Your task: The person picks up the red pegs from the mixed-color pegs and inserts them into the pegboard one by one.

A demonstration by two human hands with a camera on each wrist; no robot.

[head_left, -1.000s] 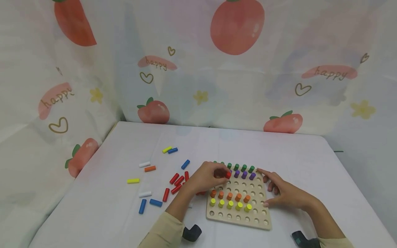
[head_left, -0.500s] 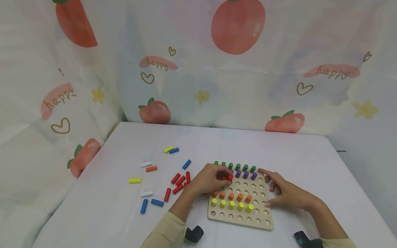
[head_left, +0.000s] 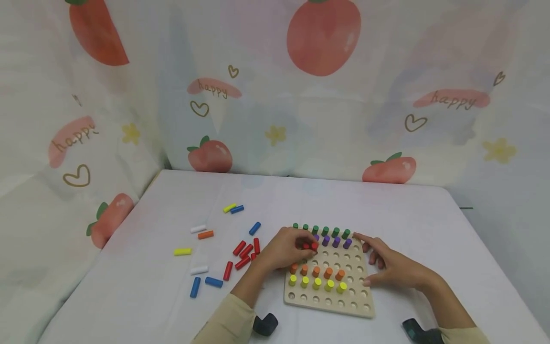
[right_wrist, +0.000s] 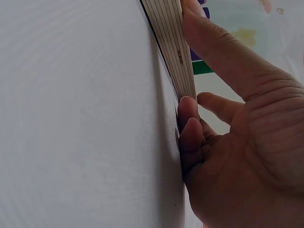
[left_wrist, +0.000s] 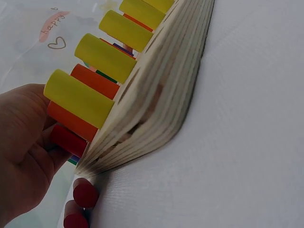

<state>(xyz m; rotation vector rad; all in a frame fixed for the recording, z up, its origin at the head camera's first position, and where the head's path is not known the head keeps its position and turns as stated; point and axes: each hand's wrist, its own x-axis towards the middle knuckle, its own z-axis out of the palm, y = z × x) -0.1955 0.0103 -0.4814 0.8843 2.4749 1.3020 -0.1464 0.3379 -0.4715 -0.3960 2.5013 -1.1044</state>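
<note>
My left hand (head_left: 289, 247) is over the left side of a wooden pegboard (head_left: 328, 302), thumb and fingertips pinching a red peg (head_left: 314, 246) at a row of holes below the purple pegs (head_left: 336, 241). Another bit of red shows just left of it, partly hidden by the fingers. A red peg (left_wrist: 69, 140) also appears beside the fingers in the left wrist view. My right hand (head_left: 397, 267) lies along the board's right side. Its index fingertip touches the far right corner and its thumb the right edge; other fingertips (right_wrist: 188, 108) are against the board's side.
Green pegs (head_left: 325, 231) stand along the far row, orange pegs (head_left: 315, 271) and yellow pegs (head_left: 317, 283) in nearer rows. Left of the board lie several loose red pegs (head_left: 227, 271), blue pegs (head_left: 213, 282), white pegs (head_left: 199, 270), a yellow peg (head_left: 182, 252) and an orange peg (head_left: 205, 234).
The left hand and its red peg have sunk slightly toward the board, and a second bit of red now shows between the fingers. My right hand stays in place.
</note>
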